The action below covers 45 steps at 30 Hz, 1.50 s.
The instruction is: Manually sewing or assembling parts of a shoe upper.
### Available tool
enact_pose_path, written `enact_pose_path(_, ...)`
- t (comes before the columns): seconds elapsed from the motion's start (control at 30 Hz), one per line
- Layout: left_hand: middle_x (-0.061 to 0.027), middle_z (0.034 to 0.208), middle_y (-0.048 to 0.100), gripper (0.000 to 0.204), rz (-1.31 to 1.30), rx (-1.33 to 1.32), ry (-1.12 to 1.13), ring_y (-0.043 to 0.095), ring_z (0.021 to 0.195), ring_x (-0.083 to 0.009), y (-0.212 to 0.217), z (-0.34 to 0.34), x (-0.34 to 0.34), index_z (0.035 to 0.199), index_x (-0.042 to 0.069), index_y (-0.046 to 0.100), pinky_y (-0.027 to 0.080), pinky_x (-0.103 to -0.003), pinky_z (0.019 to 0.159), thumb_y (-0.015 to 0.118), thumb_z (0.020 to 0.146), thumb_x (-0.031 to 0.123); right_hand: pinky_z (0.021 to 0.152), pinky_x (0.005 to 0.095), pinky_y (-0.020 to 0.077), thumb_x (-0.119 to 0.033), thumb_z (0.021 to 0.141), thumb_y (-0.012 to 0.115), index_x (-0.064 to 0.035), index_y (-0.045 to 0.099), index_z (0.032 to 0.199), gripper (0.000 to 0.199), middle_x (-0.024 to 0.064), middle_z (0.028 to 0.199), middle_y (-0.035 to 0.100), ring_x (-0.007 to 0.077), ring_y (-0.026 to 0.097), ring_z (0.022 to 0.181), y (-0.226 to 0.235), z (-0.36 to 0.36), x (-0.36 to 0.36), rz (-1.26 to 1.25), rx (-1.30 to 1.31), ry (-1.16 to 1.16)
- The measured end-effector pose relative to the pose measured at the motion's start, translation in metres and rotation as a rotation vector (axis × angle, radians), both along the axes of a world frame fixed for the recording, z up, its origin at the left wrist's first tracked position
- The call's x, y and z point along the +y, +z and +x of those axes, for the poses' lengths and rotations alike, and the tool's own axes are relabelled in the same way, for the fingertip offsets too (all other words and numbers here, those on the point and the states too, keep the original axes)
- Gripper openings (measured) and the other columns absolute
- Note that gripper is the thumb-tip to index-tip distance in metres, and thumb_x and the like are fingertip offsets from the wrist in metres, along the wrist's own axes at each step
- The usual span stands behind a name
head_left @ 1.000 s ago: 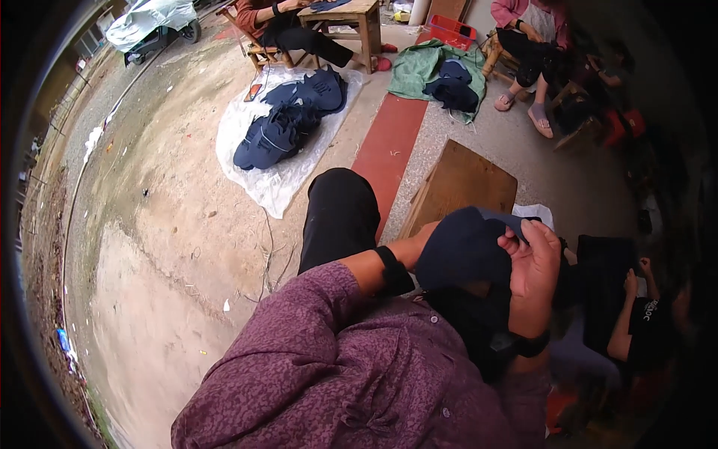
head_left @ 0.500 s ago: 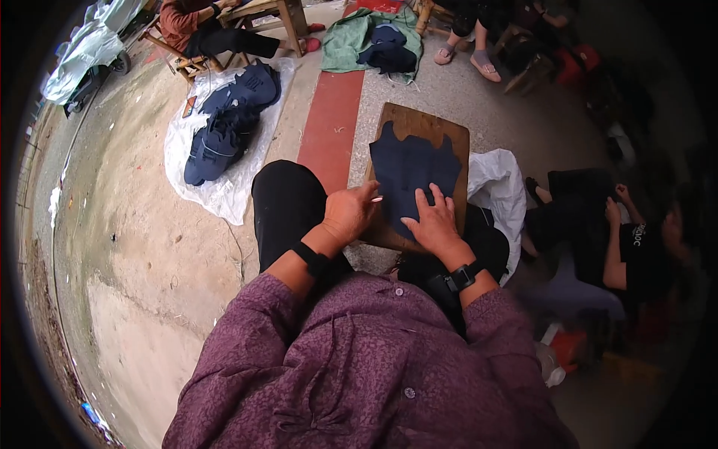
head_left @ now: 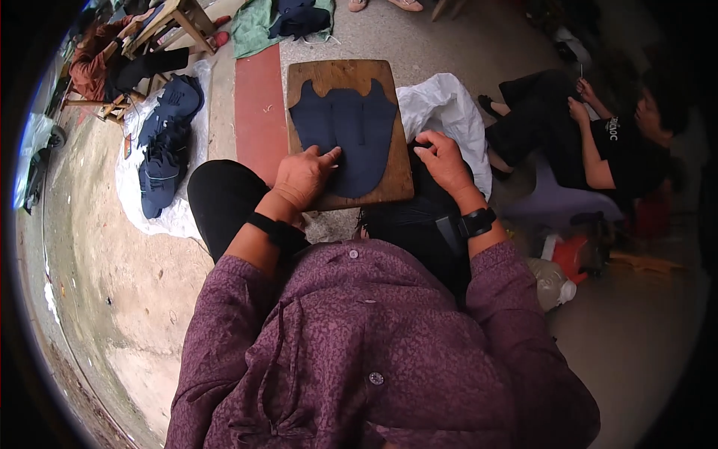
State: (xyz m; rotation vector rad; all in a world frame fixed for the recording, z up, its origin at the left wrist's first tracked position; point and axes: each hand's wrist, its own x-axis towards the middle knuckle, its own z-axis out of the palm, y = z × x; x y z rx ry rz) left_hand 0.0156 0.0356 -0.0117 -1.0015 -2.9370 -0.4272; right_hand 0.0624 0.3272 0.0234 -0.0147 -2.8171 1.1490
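Note:
A dark blue fabric piece (head_left: 348,138) lies flat on a worn wooden board (head_left: 389,176) over my lap. Two points rise at its far corners, its near end is rounded, and two slits or seams run lengthwise. My left hand (head_left: 299,179) rests at the fabric's lower left edge, fingers partly bent and apart, fingertips touching the cloth. Off the board's right edge, above my right thigh, is my right hand (head_left: 446,165). Its fingers are curled, thumb and forefinger close together; anything between them is too small to make out.
White sheeting (head_left: 449,105) bunches beside the board's right side. Dark blue pieces (head_left: 164,161) lie piled on a plastic sheet at left, and more (head_left: 299,21) on green cloth ahead. A seated person (head_left: 606,142) is at right, near a plastic jug (head_left: 550,283).
My right hand has lifted off the fabric and moved right, past the board's edge. My left hand now touches the cloth's lower left. The whole view has shifted, bringing the board further left.

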Motion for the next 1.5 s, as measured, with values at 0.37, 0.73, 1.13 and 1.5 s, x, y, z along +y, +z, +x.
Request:
enact_pose_path(0.37, -0.0071, 0.079, 0.059, 0.034, 0.065, 0.118, -0.085, 0.064, 0.070, -0.0272, 0.000, -0.002, 0.007, 0.118, 0.023, 0.065, 0.051, -0.039, 0.058, 0.064, 0.084, 0.024, 0.081, 0.0433, 0.0487, -0.026, 0.079, 0.071, -0.0014, 0.068, 0.080, 0.025, 0.0190, 0.087, 0.062, 0.0349, 0.059, 0.094, -0.010, 0.083, 0.025, 0.424, -0.273, 0.237)
enact_pose_path(0.73, -0.0100, 0.073, 0.061, 0.018, 0.176, 0.152, -0.068, 0.063, 0.067, -0.0312, 0.004, -0.016, 0.042, 0.094, 0.012, 0.065, 0.051, -0.042, 0.059, 0.066, 0.076, 0.014, 0.091, 0.0417, 0.0455, -0.013, 0.073, 0.075, -0.0059, 0.056, 0.103, 0.036, 0.0157, 0.115, 0.054, 0.0374, 0.055, 0.105, 0.009, 0.110, 0.027, 0.238, -0.231, 0.370)
enact_pose_path(1.13, -0.0127, 0.079, 0.066, 0.026, 0.179, 0.084, -0.063, 0.064, 0.069, -0.0336, -0.007, -0.040, 0.063, 0.102, 0.009, 0.060, 0.050, -0.044, 0.061, 0.066, 0.077, 0.010, 0.083, 0.0402, 0.0485, -0.009, 0.085, 0.059, -0.0034, 0.057, 0.084, 0.006, 0.0155, 0.109, 0.057, 0.0336, 0.060, 0.093, -0.022, 0.107, 0.031, 0.090, 0.122, 0.330)
enact_pose_path(1.5, -0.0147, 0.076, 0.064, 0.025, 0.258, 0.132, -0.063, 0.063, 0.068, -0.0372, -0.015, -0.039, 0.066, 0.097, 0.009, 0.060, 0.050, -0.044, 0.059, 0.061, 0.072, 0.002, 0.063, 0.0391, 0.0447, -0.008, 0.093, 0.053, -0.0021, 0.049, 0.086, 0.011, 0.0174, 0.069, 0.052, 0.0368, 0.056, 0.067, -0.031, 0.099, 0.034, -0.437, 0.170, 0.040)
